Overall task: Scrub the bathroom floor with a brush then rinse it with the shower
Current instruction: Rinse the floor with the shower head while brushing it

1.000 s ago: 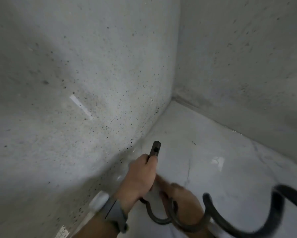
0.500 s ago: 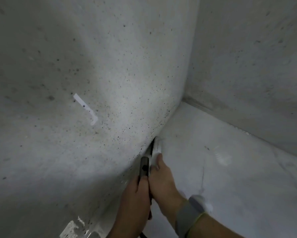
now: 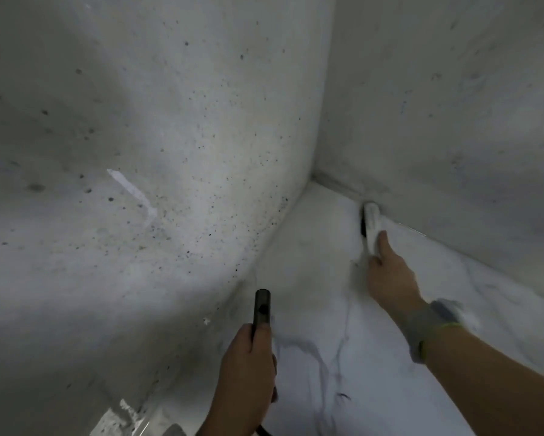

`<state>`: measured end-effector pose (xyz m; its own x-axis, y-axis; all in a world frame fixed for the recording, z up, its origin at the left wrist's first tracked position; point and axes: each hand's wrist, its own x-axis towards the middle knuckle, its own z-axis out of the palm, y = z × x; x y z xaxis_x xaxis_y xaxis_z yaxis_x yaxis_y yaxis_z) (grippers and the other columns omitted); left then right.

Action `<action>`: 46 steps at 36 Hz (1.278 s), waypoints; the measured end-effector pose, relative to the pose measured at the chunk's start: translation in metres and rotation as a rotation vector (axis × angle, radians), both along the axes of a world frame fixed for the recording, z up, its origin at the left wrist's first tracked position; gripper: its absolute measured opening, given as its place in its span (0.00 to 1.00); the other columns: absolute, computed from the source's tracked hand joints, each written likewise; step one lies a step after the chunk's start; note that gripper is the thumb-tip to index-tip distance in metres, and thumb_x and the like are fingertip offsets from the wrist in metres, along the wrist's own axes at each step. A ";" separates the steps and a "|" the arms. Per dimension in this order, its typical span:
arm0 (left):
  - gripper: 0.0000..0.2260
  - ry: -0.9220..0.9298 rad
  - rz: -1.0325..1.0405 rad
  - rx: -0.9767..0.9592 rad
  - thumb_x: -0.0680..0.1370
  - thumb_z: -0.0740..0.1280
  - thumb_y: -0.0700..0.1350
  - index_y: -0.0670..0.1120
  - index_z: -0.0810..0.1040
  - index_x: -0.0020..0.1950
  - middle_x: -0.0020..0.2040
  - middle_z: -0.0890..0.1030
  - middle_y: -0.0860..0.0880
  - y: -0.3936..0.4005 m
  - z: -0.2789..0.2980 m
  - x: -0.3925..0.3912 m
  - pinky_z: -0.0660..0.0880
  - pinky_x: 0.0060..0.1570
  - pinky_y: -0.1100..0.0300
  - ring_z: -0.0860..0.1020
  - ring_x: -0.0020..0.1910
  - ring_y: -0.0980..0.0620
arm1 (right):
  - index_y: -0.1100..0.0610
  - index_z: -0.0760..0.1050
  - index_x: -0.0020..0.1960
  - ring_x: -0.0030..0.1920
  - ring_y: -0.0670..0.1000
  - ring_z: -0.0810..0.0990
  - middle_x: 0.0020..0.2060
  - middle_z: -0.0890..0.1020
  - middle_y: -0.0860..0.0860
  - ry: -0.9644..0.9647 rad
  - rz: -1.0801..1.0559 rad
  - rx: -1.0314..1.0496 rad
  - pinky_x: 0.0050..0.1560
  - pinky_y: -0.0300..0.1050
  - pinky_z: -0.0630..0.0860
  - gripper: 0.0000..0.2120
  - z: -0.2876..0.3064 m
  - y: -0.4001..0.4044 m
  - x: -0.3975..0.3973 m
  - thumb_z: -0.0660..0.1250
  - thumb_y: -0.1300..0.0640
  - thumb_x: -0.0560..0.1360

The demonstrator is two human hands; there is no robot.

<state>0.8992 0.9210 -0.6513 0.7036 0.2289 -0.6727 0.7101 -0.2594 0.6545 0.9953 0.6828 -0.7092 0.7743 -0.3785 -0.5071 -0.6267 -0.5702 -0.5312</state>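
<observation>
White brush (image 3: 371,223) points away along the wall base, right hand (image 3: 390,272) gripping it; left hand (image 3: 248,360) grips the upright shower handle (image 3: 262,309)

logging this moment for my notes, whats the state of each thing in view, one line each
brush: held by the right hand, its head down on the floor at the foot of the right wall
shower handle: held in the left hand, dark end pointing at the corner, no spray visible
left hand: fingers curled round the shower handle
right hand: reaching forward, holding the brush
floor: white, dark-veined, looks wet
left wall: dark-speckled
</observation>
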 end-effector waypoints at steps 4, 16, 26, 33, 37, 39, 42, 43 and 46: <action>0.15 0.000 -0.024 -0.016 0.85 0.59 0.50 0.41 0.77 0.49 0.31 0.75 0.44 -0.011 -0.004 -0.002 0.67 0.23 0.61 0.69 0.22 0.50 | 0.31 0.63 0.71 0.42 0.56 0.76 0.48 0.78 0.55 0.045 -0.198 -0.048 0.47 0.50 0.73 0.20 -0.005 -0.064 -0.070 0.56 0.36 0.80; 0.15 -0.022 -0.088 0.019 0.86 0.58 0.51 0.43 0.76 0.49 0.30 0.75 0.46 -0.030 -0.008 -0.022 0.67 0.22 0.60 0.72 0.23 0.51 | 0.51 0.55 0.82 0.68 0.62 0.74 0.71 0.74 0.59 -0.095 -0.014 0.012 0.65 0.49 0.69 0.26 0.028 0.045 -0.060 0.55 0.55 0.85; 0.14 0.002 -0.127 0.040 0.86 0.57 0.50 0.44 0.77 0.50 0.32 0.76 0.44 -0.029 -0.008 -0.030 0.66 0.23 0.59 0.70 0.23 0.50 | 0.33 0.48 0.80 0.57 0.58 0.80 0.58 0.80 0.53 0.016 0.290 -0.162 0.55 0.50 0.76 0.26 0.005 -0.019 -0.138 0.48 0.38 0.83; 0.16 0.015 -0.256 0.036 0.85 0.56 0.52 0.43 0.76 0.49 0.31 0.76 0.47 -0.043 -0.007 -0.040 0.68 0.26 0.56 0.72 0.23 0.50 | 0.49 0.59 0.80 0.68 0.61 0.74 0.72 0.74 0.54 -0.046 -0.455 -0.290 0.69 0.53 0.69 0.25 0.027 -0.141 -0.199 0.53 0.44 0.84; 0.18 0.033 -0.359 0.043 0.84 0.57 0.55 0.42 0.76 0.47 0.30 0.75 0.46 -0.052 -0.016 -0.052 0.69 0.26 0.55 0.72 0.23 0.50 | 0.43 0.62 0.79 0.45 0.53 0.82 0.47 0.81 0.49 -0.187 -0.199 -0.285 0.42 0.42 0.70 0.24 0.030 -0.064 -0.175 0.56 0.45 0.84; 0.18 0.041 -0.393 0.055 0.83 0.58 0.55 0.42 0.75 0.46 0.31 0.77 0.44 -0.054 -0.019 -0.057 0.70 0.26 0.54 0.73 0.23 0.48 | 0.39 0.59 0.79 0.48 0.52 0.83 0.48 0.81 0.45 -0.208 0.019 -0.237 0.44 0.43 0.73 0.24 0.017 -0.024 -0.163 0.55 0.42 0.84; 0.17 0.067 -0.423 0.082 0.83 0.58 0.54 0.42 0.76 0.46 0.30 0.76 0.44 -0.056 -0.021 -0.066 0.69 0.26 0.56 0.75 0.22 0.47 | 0.36 0.53 0.80 0.50 0.55 0.81 0.51 0.81 0.48 -0.151 0.377 -0.194 0.48 0.48 0.76 0.25 0.003 0.009 -0.156 0.53 0.40 0.84; 0.17 0.074 -0.426 0.083 0.84 0.58 0.54 0.42 0.76 0.46 0.30 0.76 0.44 -0.056 -0.021 -0.069 0.69 0.25 0.57 0.74 0.21 0.48 | 0.35 0.51 0.80 0.49 0.56 0.80 0.50 0.80 0.49 -0.135 0.471 -0.204 0.46 0.48 0.75 0.25 0.001 0.008 -0.159 0.52 0.40 0.84; 0.17 0.083 -0.443 0.100 0.84 0.58 0.54 0.42 0.77 0.46 0.31 0.77 0.42 -0.054 -0.020 -0.074 0.69 0.23 0.58 0.75 0.22 0.48 | 0.34 0.52 0.80 0.50 0.57 0.80 0.51 0.80 0.51 -0.135 0.392 -0.249 0.47 0.50 0.76 0.25 -0.008 -0.037 -0.182 0.52 0.40 0.84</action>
